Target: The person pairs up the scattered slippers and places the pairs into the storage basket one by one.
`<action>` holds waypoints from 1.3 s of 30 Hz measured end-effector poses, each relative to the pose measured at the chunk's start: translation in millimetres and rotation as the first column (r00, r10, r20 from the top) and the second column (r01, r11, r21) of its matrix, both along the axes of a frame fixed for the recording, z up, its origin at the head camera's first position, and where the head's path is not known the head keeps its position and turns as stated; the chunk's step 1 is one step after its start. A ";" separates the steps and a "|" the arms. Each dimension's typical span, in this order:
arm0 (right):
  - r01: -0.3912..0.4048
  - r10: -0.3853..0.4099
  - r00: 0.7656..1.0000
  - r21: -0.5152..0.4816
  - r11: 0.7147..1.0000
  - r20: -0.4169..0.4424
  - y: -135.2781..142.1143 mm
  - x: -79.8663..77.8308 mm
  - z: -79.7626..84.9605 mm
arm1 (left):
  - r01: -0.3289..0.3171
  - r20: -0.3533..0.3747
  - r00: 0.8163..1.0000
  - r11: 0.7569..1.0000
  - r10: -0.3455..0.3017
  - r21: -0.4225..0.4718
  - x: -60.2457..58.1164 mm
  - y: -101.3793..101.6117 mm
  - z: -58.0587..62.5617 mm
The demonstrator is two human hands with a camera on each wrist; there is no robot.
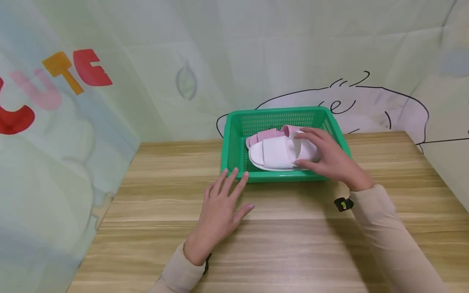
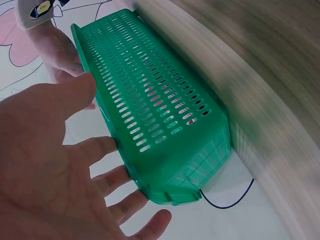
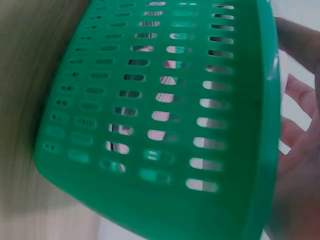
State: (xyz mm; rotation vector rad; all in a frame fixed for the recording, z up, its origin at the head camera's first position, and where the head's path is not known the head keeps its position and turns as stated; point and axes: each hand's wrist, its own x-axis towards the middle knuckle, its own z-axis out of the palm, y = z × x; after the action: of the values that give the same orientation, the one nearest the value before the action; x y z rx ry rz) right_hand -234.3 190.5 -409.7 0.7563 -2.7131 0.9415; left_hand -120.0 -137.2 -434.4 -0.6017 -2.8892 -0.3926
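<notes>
A green plastic basket (image 1: 286,176) stands on the table against the backdrop. White slippers (image 1: 276,151) with ribbed straps lie inside it, in front of pink slippers (image 1: 269,133). Over the right end of the basket, my right hand (image 1: 326,154) grips a white slipper around its strap, thumb on the near side and fingers on the far side; the palm hides part of it. My left hand (image 1: 220,211) has its fingers spread, with the fingertips at the basket's near left rim. In the left wrist view, those fingers (image 2: 112,180) lie along the rim.
The wooden table (image 1: 176,203) extends around the basket on both sides and in front. A printed cloth backdrop (image 1: 154,81) hangs close behind the basket and along the left. Slotted basket walls (image 3: 150,120) partly hide the slippers in the wrist views.
</notes>
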 end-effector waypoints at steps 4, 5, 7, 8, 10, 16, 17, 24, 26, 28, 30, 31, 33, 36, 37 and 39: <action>0.023 -0.024 0.998 0.021 1.000 0.058 -2.1 -4.9 -2.9 | -0.001 -0.005 1.000 1.000 0.001 0.000 0.1 0.0 0.1; 0.023 -0.025 0.997 0.025 0.999 0.069 -2.1 -6.1 -3.6 | 0.000 -0.005 1.000 1.000 0.000 0.000 0.2 -0.1 0.3; 0.017 -0.020 0.996 0.033 0.999 0.091 -2.0 -7.9 -4.1 | 0.000 -0.005 1.000 1.000 0.000 0.000 0.3 -0.2 0.6; 0.010 -0.013 0.995 0.035 0.999 0.100 -1.8 -9.0 -4.5 | 0.001 -0.005 1.000 1.000 -0.001 0.001 0.4 -0.2 0.7; -0.006 0.001 0.993 0.039 0.999 0.116 -1.4 -10.7 -4.7 | 0.002 -0.005 1.000 1.000 -0.002 0.001 0.4 -0.1 1.0; -0.029 0.019 0.987 0.060 0.998 0.163 -1.5 -14.6 -4.1 | -0.001 0.000 1.000 1.000 0.001 -0.003 0.3 0.6 2.5; -0.029 0.017 0.985 0.064 0.998 0.170 -1.6 -15.3 -3.9 | -0.001 -0.001 1.000 1.000 0.001 -0.002 0.3 0.7 2.6; -0.017 -0.004 0.975 0.092 0.996 0.224 -2.8 -18.0 -4.3 | -0.007 0.007 1.000 1.000 0.007 -0.002 -0.5 1.0 3.4; -0.018 -0.006 0.972 0.099 0.995 0.236 -3.0 -19.0 -4.8 | -0.006 0.006 1.000 1.000 0.006 -0.001 -0.7 1.1 3.4; -0.021 -0.007 0.969 0.108 0.994 0.249 -3.0 -19.5 -5.4 | -0.003 0.003 1.000 1.000 0.003 0.001 -0.7 1.2 3.3; -0.029 -0.003 0.966 0.120 0.992 0.259 -2.8 -19.9 -5.9 | -0.002 0.002 1.000 1.000 0.002 -0.001 -0.7 1.4 3.0; -0.033 -0.001 0.964 0.125 0.992 0.266 -2.6 -19.9 -6.1 | -0.001 0.003 1.000 1.000 0.001 -0.001 -0.6 1.5 2.9; -0.039 -0.001 0.960 0.136 0.990 0.280 -2.1 -19.9 -6.4 | 0.001 0.007 1.000 1.000 -0.001 0.000 -0.5 1.7 2.6; -0.045 -0.002 0.954 0.149 0.988 0.300 -3.2 -19.7 -5.3 | 0.001 0.016 1.000 1.000 -0.001 0.003 -0.3 1.8 2.7; -0.043 -0.008 0.951 0.158 0.986 0.310 -4.3 -20.0 -4.5 | 0.001 0.019 1.000 1.000 -0.001 0.002 -0.1 1.8 2.7; -0.043 -0.018 0.949 0.187 0.981 0.314 -8.1 -21.4 -2.7 | -0.003 0.023 1.000 1.000 0.002 0.003 0.3 1.3 2.8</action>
State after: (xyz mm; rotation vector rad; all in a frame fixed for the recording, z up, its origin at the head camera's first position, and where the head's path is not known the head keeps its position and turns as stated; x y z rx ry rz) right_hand -255.7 182.3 -412.3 0.7096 -3.1180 0.8781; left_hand -119.7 -135.8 -431.6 -0.5969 -2.9108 -0.4061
